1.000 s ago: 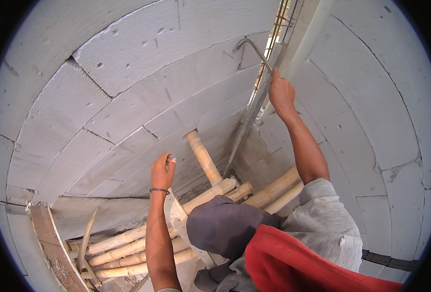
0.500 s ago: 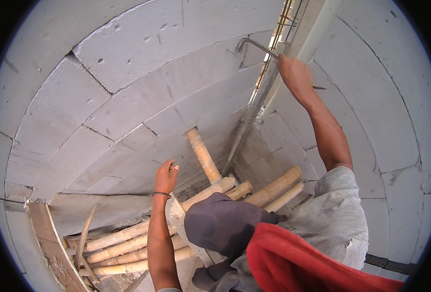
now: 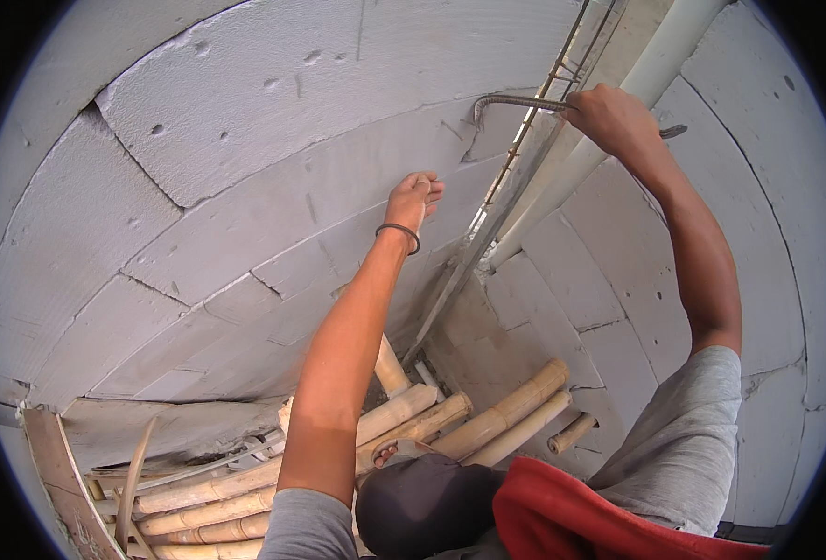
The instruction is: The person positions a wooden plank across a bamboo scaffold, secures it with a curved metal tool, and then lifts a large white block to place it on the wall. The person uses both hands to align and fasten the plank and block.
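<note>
High at the upper right, my right hand [image 3: 618, 117] is closed around a bent steel bar [image 3: 522, 100]. The bar's hooked end lies to the left in front of the block wall, and its other end sticks out behind my wrist. My left hand [image 3: 417, 198], with a dark band at the wrist, is raised in front of the wall [image 3: 273, 168]. Its fingers are loosely bent and apart, and I see nothing in them. Between the two walls, beside the bar, thin reinforcing rods [image 3: 536, 105] run along an open gap with a long grey board [image 3: 488, 233] next to it.
A pale pipe [image 3: 651, 79] runs along the corner at the right. Below me lie several bamboo poles [image 3: 502, 411], and one bamboo stub [image 3: 572, 433] projects from the right wall. A wooden plank [image 3: 63, 476] stands at the lower left.
My left hand has risen and moved right, up along the wall. My right hand has shifted right with the bar still in it. The view has tilted, and the bamboo appears lower.
</note>
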{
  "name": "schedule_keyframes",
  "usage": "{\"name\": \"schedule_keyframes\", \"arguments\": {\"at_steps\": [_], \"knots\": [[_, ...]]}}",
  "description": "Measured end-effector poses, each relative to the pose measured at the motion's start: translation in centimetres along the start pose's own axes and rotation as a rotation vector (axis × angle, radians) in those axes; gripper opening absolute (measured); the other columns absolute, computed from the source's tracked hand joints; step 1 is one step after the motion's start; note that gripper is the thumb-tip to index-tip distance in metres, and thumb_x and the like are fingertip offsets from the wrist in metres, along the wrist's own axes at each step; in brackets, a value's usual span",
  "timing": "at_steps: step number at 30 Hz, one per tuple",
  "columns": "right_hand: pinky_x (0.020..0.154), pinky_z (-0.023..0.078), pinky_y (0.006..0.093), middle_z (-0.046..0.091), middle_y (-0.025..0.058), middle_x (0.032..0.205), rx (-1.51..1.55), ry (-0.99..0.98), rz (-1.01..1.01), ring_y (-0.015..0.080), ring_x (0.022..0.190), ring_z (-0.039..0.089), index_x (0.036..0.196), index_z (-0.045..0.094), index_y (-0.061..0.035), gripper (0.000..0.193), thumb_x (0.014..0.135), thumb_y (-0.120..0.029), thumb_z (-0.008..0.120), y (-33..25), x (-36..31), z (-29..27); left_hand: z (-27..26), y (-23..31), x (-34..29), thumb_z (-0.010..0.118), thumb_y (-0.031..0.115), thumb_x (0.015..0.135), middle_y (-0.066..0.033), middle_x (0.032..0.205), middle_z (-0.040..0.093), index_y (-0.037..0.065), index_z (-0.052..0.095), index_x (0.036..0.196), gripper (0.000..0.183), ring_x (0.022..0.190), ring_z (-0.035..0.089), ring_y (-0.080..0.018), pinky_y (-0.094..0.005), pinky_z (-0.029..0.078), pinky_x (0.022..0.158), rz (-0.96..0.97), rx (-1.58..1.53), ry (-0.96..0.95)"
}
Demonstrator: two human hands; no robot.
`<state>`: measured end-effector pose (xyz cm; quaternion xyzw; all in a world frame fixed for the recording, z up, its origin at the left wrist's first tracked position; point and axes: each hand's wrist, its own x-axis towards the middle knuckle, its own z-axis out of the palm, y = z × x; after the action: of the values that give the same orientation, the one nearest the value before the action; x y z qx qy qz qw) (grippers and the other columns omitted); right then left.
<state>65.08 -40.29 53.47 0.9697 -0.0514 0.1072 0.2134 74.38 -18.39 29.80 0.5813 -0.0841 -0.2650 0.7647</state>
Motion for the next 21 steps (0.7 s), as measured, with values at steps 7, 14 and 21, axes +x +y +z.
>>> {"name": "schedule_keyframes", "arguments": {"at_steps": [7, 14, 21], "knots": [[0.066, 0.053, 0.0454, 0.067, 0.0165, 0.075, -0.017, -0.064, 0.045, 0.0347, 0.070, 0.066, 0.095, 0.072, -0.0074, 0.023, 0.090, -0.026, 0.060, 0.3, 0.6, -0.4, 7.5, 2.3, 7.5, 0.038, 0.022, 0.105, -0.0162, 0.129, 0.053, 0.002, 0.043, 0.130, 0.032, 0.121, 0.051, -0.0302, -0.0443, 0.038, 0.110, -0.059, -0.733, -0.184], [0.062, 0.051, 0.0435, 0.066, 0.0164, 0.072, -0.049, -0.077, -0.021, 0.0349, 0.066, 0.064, 0.102, 0.071, -0.0095, 0.020, 0.090, -0.022, 0.062, 1.5, 1.9, -1.6, 9.4, 1.9, 9.1, 0.049, 0.022, 0.102, -0.0119, 0.111, 0.057, 0.005, 0.048, 0.117, 0.023, 0.111, 0.056, -0.0280, -0.0447, 0.043, 0.104, 0.015, -0.862, -0.135], [0.057, 0.048, 0.0433, 0.066, 0.0145, 0.071, 0.266, 0.209, 0.287, 0.0353, 0.065, 0.064, 0.114, 0.065, -0.0107, 0.028, 0.092, -0.028, 0.062, -3.7, -8.0, 2.3, 9.0, -1.2, 5.3, 0.043, 0.009, 0.099, -0.0086, 0.095, 0.055, 0.004, 0.050, 0.104, 0.009, 0.087, 0.055, -0.0204, -0.0387, 0.049, 0.085, -0.076, -0.775, -0.097]]}}
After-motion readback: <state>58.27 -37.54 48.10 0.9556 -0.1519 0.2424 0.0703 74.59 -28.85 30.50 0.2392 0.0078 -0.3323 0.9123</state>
